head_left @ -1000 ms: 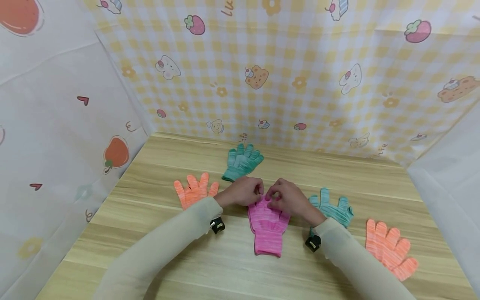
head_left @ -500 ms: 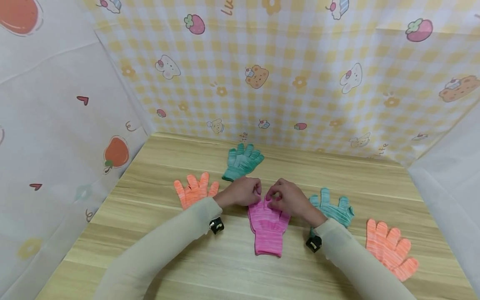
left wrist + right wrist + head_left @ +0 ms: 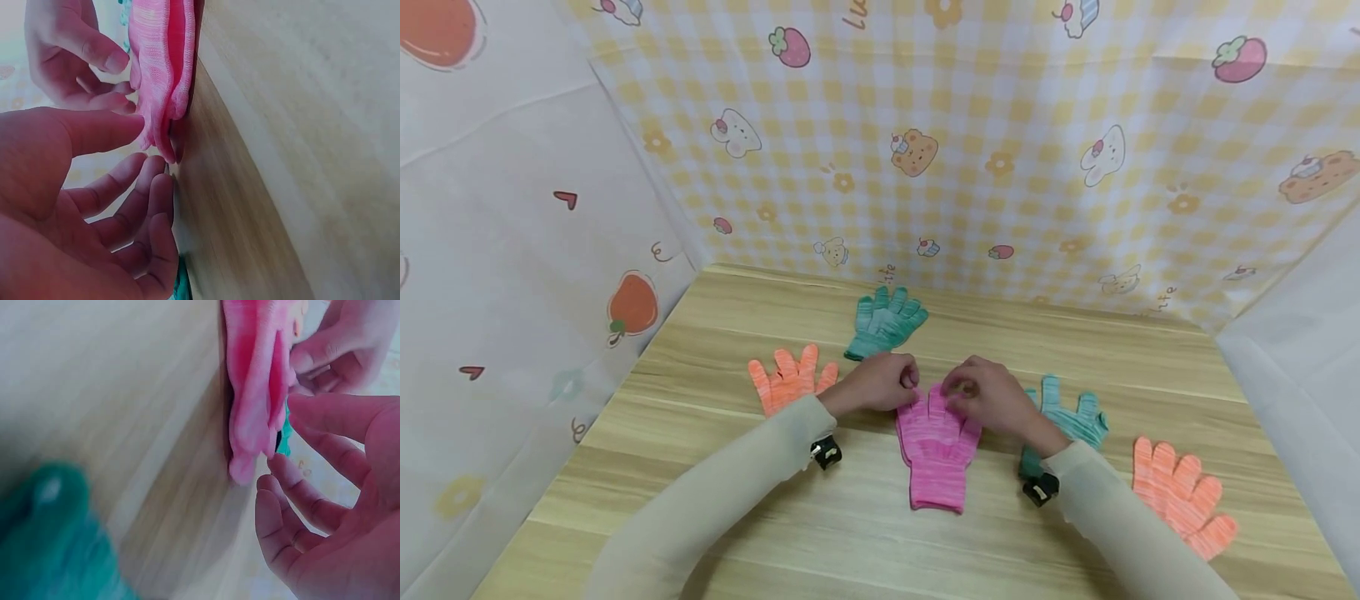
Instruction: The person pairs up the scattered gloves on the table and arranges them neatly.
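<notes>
Pink glove (image 3: 936,442) flat on counter (image 3: 820,533), long axis near-far, cuff (image 3: 937,493) nearest the person. Left hand (image 3: 883,382) and right hand (image 3: 992,396) flank its far end, neither clearly nearer. Right released, loose; left's pinch: can't tell.

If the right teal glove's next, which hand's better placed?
Probably the right hand: it's just beside the right teal glove. The left hand is farther off, by the left side of the pink glove.

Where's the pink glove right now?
In the head view, the pink glove lies on the middle of the table, its finger ends by the left hand and right hand, with an orange glove to its left.
</notes>
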